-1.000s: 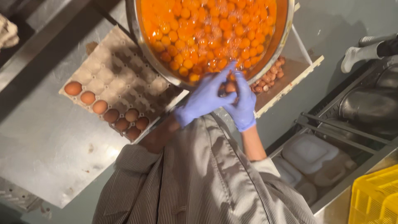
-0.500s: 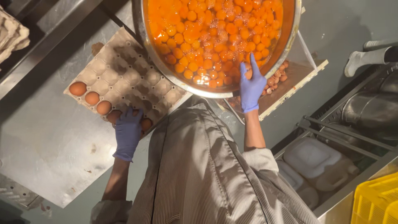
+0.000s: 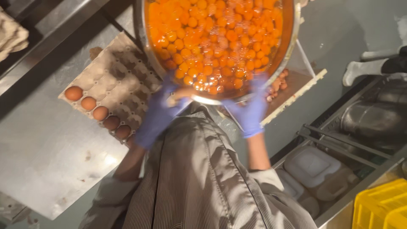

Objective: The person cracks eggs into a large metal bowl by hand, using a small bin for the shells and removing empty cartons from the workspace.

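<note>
Holding a brown egg (image 3: 183, 92) at the near rim of the big steel bowl (image 3: 140, 38), the left hand (image 3: 159, 113) in its blue glove has its grip closed round the shell, fingers curled about it just at the bowl's edge. The picture is blurred here, so how firmly the fingers press cannot be told. The right hand (image 3: 253, 111), gloved the same, sits against the rim on the other side with fingers spread and reaching up toward the metal; its grip is apart, and it looks to clasp nothing, only to touch or nearly touch the bowl.

The bowl is filled with a mass of orange yolks (image 3: 216, 38) lying in clear liquid. On the steel table (image 3: 46, 144) just beside the left hand lies a cardboard egg tray (image 3: 114, 80), with a row of whole brown eggs (image 3: 89, 103) along its near edge. Under the bowl's far side a box of broken shells (image 3: 277, 85) shows. A striped shirt (image 3: 199, 178) fills the lower middle of the view.
</note>
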